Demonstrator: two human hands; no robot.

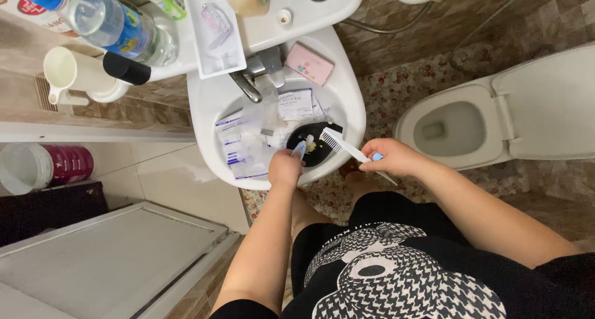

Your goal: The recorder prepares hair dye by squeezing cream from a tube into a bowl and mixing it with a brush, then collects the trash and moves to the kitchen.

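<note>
1. A white toilet [496,117] stands at the right on the brown tiled floor, its lid raised.
2. A white sink [211,102] sits in the middle, far from the person, with a metal tap [257,71] at its far rim and a pink case [308,64] lying beside the tap.
3. Clear plastic packets [242,142] with white labels lie in the left part of the sink.
4. A black bowl [322,153] rests in the near right part of the sink, with a pale blob inside.
5. The left hand [285,168] is at the sink's near rim, its grip closed around a small light-blue tube [299,148] whose tip points into the bowl.
6. The right hand [390,158] is just right of the bowl, its grip closed on the handle of a white brush [341,144], whose comb-like head lies over the bowl's right edge.
</note>
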